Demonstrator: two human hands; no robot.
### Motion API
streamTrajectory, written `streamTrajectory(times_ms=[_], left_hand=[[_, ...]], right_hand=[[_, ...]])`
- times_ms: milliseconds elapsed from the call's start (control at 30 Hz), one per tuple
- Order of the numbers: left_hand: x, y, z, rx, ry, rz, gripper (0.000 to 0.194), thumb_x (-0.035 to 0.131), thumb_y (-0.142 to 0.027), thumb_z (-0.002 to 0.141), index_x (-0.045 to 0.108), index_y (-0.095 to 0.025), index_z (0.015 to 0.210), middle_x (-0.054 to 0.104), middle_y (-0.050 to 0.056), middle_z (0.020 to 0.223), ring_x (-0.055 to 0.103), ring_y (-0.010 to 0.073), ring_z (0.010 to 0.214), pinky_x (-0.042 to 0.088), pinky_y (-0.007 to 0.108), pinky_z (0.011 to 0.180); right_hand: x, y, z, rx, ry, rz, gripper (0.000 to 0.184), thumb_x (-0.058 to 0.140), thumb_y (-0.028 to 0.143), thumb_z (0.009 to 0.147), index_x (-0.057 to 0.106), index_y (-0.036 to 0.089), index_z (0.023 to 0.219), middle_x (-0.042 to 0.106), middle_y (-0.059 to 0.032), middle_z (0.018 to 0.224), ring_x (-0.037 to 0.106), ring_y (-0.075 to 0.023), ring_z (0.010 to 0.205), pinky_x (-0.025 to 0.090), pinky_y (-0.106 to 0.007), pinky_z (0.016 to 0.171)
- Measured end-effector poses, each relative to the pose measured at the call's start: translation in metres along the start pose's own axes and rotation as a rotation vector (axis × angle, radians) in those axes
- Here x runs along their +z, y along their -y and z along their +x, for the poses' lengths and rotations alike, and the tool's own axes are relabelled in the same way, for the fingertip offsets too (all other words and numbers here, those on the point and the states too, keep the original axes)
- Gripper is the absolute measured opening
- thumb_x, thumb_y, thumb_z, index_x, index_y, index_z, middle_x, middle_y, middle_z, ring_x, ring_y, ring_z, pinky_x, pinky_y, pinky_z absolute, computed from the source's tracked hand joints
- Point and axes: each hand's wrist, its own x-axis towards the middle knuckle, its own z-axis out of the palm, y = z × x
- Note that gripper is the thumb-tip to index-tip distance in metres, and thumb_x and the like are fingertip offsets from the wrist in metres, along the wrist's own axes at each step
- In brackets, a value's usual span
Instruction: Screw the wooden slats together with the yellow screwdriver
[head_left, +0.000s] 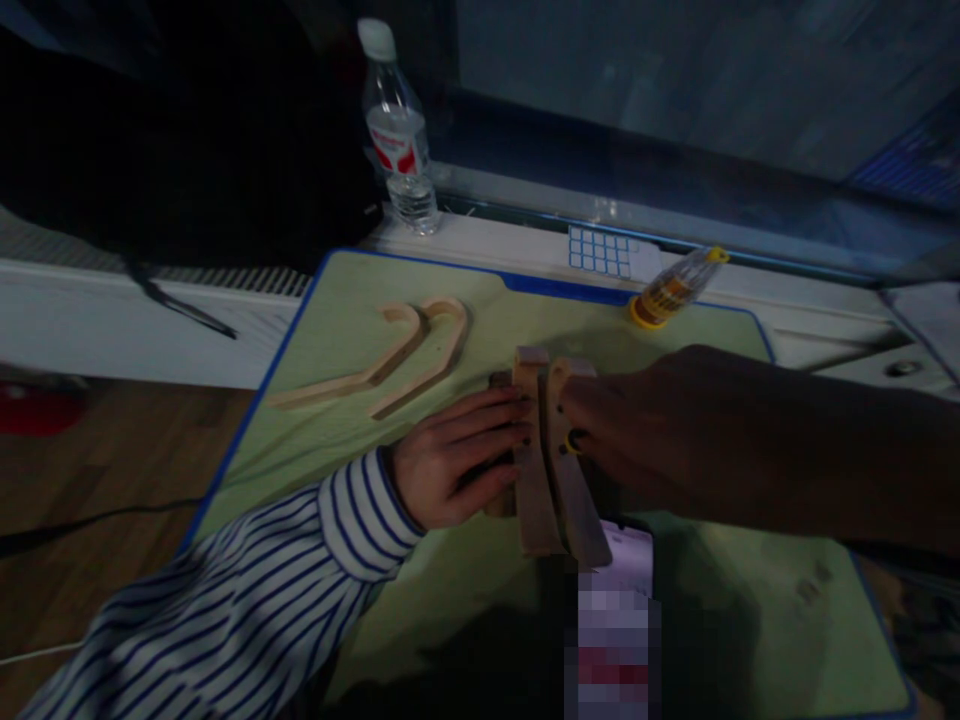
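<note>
Two pale curved wooden pieces with small dark holes stand side by side at the middle of the table; one is the left wooden piece [537,505], the other the right wooden piece [581,510]. My left hand [465,450], in a striped cuff, lays its fingers over the left piece and steadies it. From the right, my right hand [619,420] reaches in bare-armed, its fingers closed around the upper part of the right piece. A small yellow-and-black thing [574,441] shows at those fingers, too dim to name. Darker wood [501,500] shows partly beneath my left hand.
Two hook-shaped wooden strips [390,360] lie at the table's back left. A phone [630,555] lies near the wooden pieces. A yellow-capped glue-like bottle [667,293] stands at the back edge. Behind, a water bottle [401,145] stands on the sill. The table [810,640] has a blue rim.
</note>
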Motion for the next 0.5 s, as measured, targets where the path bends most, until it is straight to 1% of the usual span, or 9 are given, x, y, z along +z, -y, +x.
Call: streamTrajectory(times_ms=[133, 200, 300, 367, 500], left_hand=[[-0.0004, -0.0002, 0.0010, -0.001, 0.001, -0.020, 0.041, 0.058, -0.019, 0.081, 0.054, -0.017, 0.122, 0.060, 0.015, 0.124, 0.046, 0.0283, 0.127, 0.049, 0.051, 0.099], [0.0004, -0.0007, 0.0010, -0.015, 0.000, -0.035, 0.041, 0.057, -0.020, 0.082, 0.054, -0.017, 0.123, 0.060, 0.014, 0.124, 0.046, 0.0280, 0.127, 0.048, 0.051, 0.100], [0.0018, -0.0014, 0.0005, -0.035, -0.005, -0.049, 0.038, 0.054, -0.021, 0.085, 0.055, -0.019, 0.123, 0.059, 0.011, 0.126, 0.045, 0.0273, 0.128, 0.047, 0.050, 0.102], [0.0020, -0.0013, 0.0002, -0.038, -0.009, -0.050, 0.035, 0.052, -0.020, 0.086, 0.056, -0.016, 0.121, 0.059, 0.012, 0.126, 0.045, 0.0275, 0.128, 0.046, 0.049, 0.102], [0.0008, 0.0001, -0.0002, -0.014, 0.030, -0.030, 0.035, 0.055, -0.019, 0.084, 0.057, -0.012, 0.119, 0.059, 0.016, 0.126, 0.044, 0.0284, 0.128, 0.046, 0.050, 0.101]], right_hand=[[0.0012, -0.0008, -0.0029, 0.031, -0.033, 0.006, 0.027, 0.053, 0.024, 0.086, 0.049, 0.016, 0.111, 0.058, 0.0019, 0.065, 0.042, -0.0087, 0.043, 0.021, -0.025, 0.041], [0.0007, -0.0006, -0.0040, 0.052, -0.033, 0.036, 0.029, 0.054, 0.022, 0.085, 0.047, 0.016, 0.113, 0.059, 0.0021, 0.067, 0.043, -0.0084, 0.042, 0.022, -0.025, 0.040], [-0.0004, 0.0002, -0.0058, 0.081, -0.044, 0.099, 0.033, 0.055, 0.021, 0.085, 0.046, 0.018, 0.116, 0.062, 0.0025, 0.072, 0.050, -0.0085, 0.046, 0.026, -0.024, 0.041], [-0.0014, 0.0009, -0.0072, 0.094, -0.046, 0.117, 0.035, 0.056, 0.021, 0.085, 0.045, 0.019, 0.118, 0.064, 0.0023, 0.076, 0.054, -0.0093, 0.050, 0.027, -0.024, 0.042], [-0.0037, 0.0027, -0.0091, 0.120, -0.015, 0.127, 0.032, 0.055, 0.021, 0.085, 0.047, 0.019, 0.116, 0.066, 0.0023, 0.077, 0.055, -0.0095, 0.049, 0.026, -0.025, 0.042]])
